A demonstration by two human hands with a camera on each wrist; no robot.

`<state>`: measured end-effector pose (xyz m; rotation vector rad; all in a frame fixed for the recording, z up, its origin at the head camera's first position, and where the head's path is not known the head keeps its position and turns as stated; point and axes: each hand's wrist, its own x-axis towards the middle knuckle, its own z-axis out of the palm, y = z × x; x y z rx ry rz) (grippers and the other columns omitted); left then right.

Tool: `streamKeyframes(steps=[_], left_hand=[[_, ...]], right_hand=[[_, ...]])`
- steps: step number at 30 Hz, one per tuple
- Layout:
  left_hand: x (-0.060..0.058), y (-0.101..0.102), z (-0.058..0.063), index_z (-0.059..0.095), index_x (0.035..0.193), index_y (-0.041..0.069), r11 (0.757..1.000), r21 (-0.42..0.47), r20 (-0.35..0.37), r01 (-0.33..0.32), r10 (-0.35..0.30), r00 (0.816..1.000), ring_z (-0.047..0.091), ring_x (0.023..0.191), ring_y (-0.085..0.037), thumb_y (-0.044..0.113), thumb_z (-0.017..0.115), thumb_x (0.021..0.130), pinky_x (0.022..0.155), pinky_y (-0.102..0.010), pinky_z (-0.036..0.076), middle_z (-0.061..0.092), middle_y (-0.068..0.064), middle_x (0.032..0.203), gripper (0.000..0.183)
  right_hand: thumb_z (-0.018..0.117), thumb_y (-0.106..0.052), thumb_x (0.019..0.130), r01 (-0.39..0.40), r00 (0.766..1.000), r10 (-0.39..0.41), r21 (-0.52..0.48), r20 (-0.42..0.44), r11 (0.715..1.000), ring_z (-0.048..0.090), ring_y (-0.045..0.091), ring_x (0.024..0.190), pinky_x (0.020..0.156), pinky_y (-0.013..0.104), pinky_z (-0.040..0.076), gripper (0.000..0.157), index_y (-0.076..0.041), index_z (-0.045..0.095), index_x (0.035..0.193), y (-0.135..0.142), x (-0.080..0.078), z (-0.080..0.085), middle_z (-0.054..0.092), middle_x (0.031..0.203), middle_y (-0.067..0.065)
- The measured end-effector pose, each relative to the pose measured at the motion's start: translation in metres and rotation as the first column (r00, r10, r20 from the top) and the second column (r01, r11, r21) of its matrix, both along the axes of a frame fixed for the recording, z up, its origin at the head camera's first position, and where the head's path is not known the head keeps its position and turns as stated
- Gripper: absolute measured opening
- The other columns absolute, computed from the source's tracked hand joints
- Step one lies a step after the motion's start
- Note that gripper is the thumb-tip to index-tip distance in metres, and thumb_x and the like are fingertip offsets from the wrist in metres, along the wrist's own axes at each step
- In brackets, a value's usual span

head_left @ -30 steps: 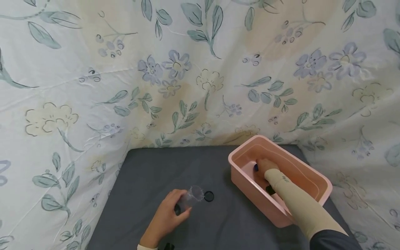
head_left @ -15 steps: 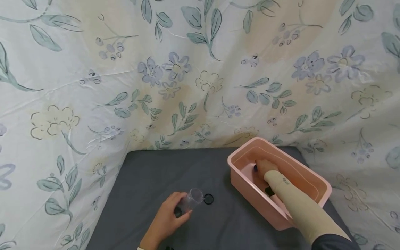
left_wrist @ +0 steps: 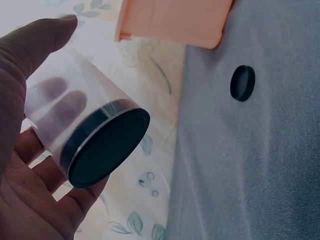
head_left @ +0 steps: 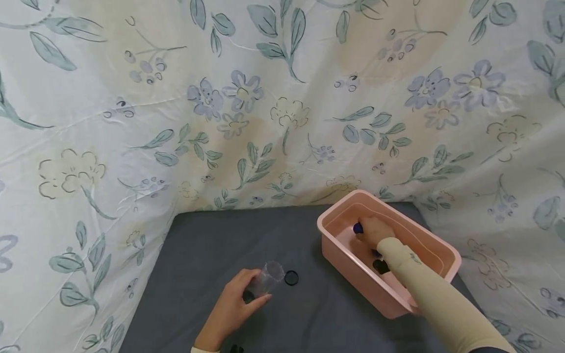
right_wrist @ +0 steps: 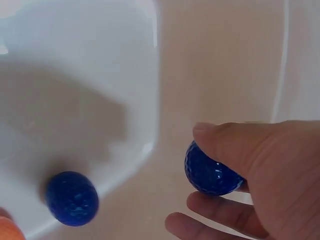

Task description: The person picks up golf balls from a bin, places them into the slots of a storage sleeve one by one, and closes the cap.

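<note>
My left hand [head_left: 231, 301] holds a clear plastic tube [head_left: 269, 280] tilted above the table, thumb on one side and fingers on the other. A black cap [left_wrist: 109, 145] closes the tube's lower end, seen best in the left wrist view. Inside the pink bin [head_left: 353, 279], my right hand [head_left: 374, 232] pinches a blue golf ball [right_wrist: 212, 172] between thumb and fingers. A second blue ball [right_wrist: 72, 198] lies on the bin floor in the right wrist view. Part of an orange ball [right_wrist: 9, 231] shows at that view's lower left edge.
A round black lid [head_left: 291, 278] lies on the grey tabletop [head_left: 247, 235] just right of the tube. Under the right forearm, a dark object [head_left: 380, 266] sits in the bin. Another small dark object [head_left: 237, 348] is at the bottom edge. Flowered cloth [head_left: 282, 122] hangs around the table.
My right hand has risen a little from the bin floor with the blue golf ball, which shows more now. The left hand keeps holding the tube in nearly the same place.
</note>
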<state>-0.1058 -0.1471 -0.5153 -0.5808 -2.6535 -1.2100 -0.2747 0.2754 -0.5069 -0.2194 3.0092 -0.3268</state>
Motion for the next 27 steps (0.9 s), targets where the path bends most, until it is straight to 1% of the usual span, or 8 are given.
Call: streamKeyframes(steps=[4, 8, 13, 17, 20, 23, 25, 27], left_hand=[[0.0, 0.0, 0.003, 0.053, 0.121, 0.043, 1.0, 0.007, 0.031, -0.006, 0.006, 1.0, 0.054, 0.085, 0.0, 0.057, 0.071, 0.078, 0.073, -0.026, 0.051, 0.054, 0.023, 0.105, 0.049], [-0.001, 0.0, 0.003, 0.052, 0.121, 0.044, 1.0, 0.004, 0.038, -0.003, 0.003, 0.999, 0.053, 0.084, 0.001, 0.058, 0.07, 0.078, 0.072, -0.026, 0.051, 0.053, 0.024, 0.105, 0.049], [-0.003, 0.001, 0.003, 0.051, 0.123, 0.042, 1.0, -0.003, 0.015, 0.01, -0.01, 1.0, 0.053, 0.085, 0.001, 0.056, 0.07, 0.08, 0.072, -0.026, 0.05, 0.053, 0.022, 0.106, 0.049], [-0.004, 0.002, 0.004, 0.051, 0.123, 0.042, 1.0, 0.001, 0.016, 0.012, -0.012, 1.0, 0.053, 0.084, 0.0, 0.055, 0.07, 0.08, 0.072, -0.027, 0.051, 0.053, 0.022, 0.105, 0.049], [-0.004, 0.002, 0.003, 0.052, 0.123, 0.042, 1.0, 0.004, 0.004, 0.011, -0.011, 1.0, 0.053, 0.084, 0.0, 0.055, 0.07, 0.08, 0.072, -0.026, 0.05, 0.053, 0.021, 0.105, 0.048], [-0.005, 0.002, 0.003, 0.052, 0.123, 0.041, 1.0, 0.004, -0.01, 0.014, -0.014, 1.0, 0.054, 0.085, 0.0, 0.053, 0.071, 0.08, 0.073, -0.026, 0.05, 0.054, 0.02, 0.105, 0.049], [-0.005, 0.003, 0.002, 0.052, 0.124, 0.04, 1.0, 0.002, -0.023, 0.022, -0.022, 1.0, 0.054, 0.086, 0.0, 0.052, 0.071, 0.081, 0.073, -0.025, 0.051, 0.054, 0.02, 0.106, 0.049], [-0.005, 0.005, 0.001, 0.052, 0.124, 0.04, 0.999, 0.003, -0.023, 0.032, -0.032, 0.999, 0.054, 0.087, 0.001, 0.051, 0.072, 0.081, 0.074, -0.025, 0.051, 0.054, 0.02, 0.106, 0.049]], right_hand=[[0.075, -0.032, 0.083, -0.019, 0.999, 0.018, -0.023, -0.043, 1.0, 0.065, 0.026, 0.09, 0.076, 0.049, 0.053, 0.036, -0.012, 0.057, 0.107, -0.005, 0.007, 0.01, 0.066, 0.104, 0.011], [0.075, -0.03, 0.085, -0.048, 0.995, 0.041, -0.079, -0.087, 0.996, 0.064, 0.031, 0.104, 0.089, 0.054, 0.05, 0.045, -0.016, 0.052, 0.122, -0.011, 0.014, 0.022, 0.064, 0.119, 0.012], [0.072, -0.031, 0.088, -0.062, 0.994, 0.049, -0.13, -0.1, 0.99, 0.062, 0.034, 0.112, 0.091, 0.056, 0.05, 0.05, -0.02, 0.049, 0.131, -0.019, 0.024, 0.039, 0.061, 0.13, 0.012], [0.07, -0.036, 0.089, -0.056, 0.993, 0.042, -0.135, -0.109, 0.989, 0.065, 0.031, 0.106, 0.085, 0.052, 0.053, 0.049, -0.019, 0.05, 0.13, -0.027, 0.03, 0.054, 0.063, 0.125, 0.01], [0.068, -0.04, 0.089, -0.058, 0.992, 0.04, -0.151, -0.116, 0.987, 0.066, 0.024, 0.095, 0.077, 0.045, 0.055, 0.047, -0.019, 0.052, 0.128, -0.036, 0.036, 0.067, 0.064, 0.121, 0.007], [0.067, -0.042, 0.09, -0.073, 0.99, 0.05, -0.177, -0.133, 0.981, 0.065, 0.019, 0.091, 0.076, 0.039, 0.054, 0.047, -0.018, 0.054, 0.128, -0.044, 0.042, 0.077, 0.064, 0.119, 0.005], [0.068, -0.041, 0.09, -0.085, 0.986, 0.053, -0.202, -0.16, 0.976, 0.062, 0.017, 0.084, 0.07, 0.035, 0.052, 0.041, -0.017, 0.057, 0.121, -0.048, 0.049, 0.081, 0.065, 0.111, 0.003], [0.07, -0.038, 0.088, -0.1, 0.978, 0.055, -0.22, -0.203, 0.97, 0.061, 0.016, 0.084, 0.071, 0.036, 0.052, 0.035, -0.017, 0.06, 0.114, -0.052, 0.057, 0.084, 0.064, 0.107, 0.001]])
